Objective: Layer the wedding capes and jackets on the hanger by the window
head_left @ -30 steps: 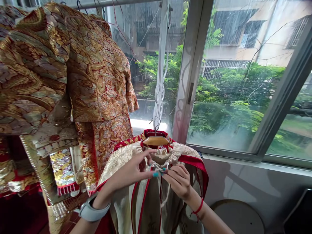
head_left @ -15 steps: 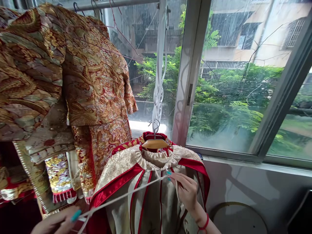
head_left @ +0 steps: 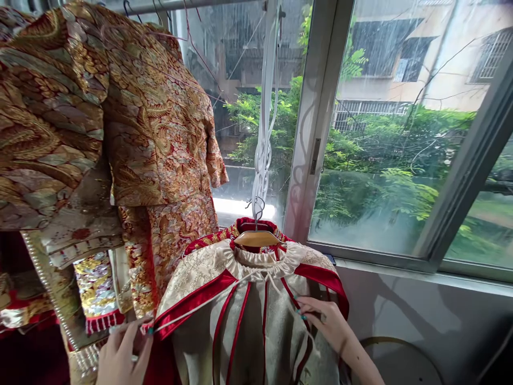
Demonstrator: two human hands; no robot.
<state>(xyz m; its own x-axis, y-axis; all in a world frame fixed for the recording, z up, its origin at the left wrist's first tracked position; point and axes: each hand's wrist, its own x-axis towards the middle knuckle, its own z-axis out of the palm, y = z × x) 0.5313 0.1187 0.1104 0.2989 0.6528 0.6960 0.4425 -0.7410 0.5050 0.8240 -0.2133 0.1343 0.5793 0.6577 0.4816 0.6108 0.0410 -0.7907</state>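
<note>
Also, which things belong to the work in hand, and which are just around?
In use:
left hand, pinching a thin white cord
right hand
cream cloth garment with red bands
light-brown wooden hanger

Nearby:
gold-and-red patterned jacket
grey metal-framed glass window

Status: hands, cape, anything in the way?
Left hand pinching white cord, taut from collar. Right hand at slack cord end, grip unclear. Cream cape on wooden hanger. Patterned jacket hangs to its left.

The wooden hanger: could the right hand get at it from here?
Likely yes: the right hand is at the white cord, below the wooden hanger, and nothing visible blocks the way up past the ruffled collar.
</note>
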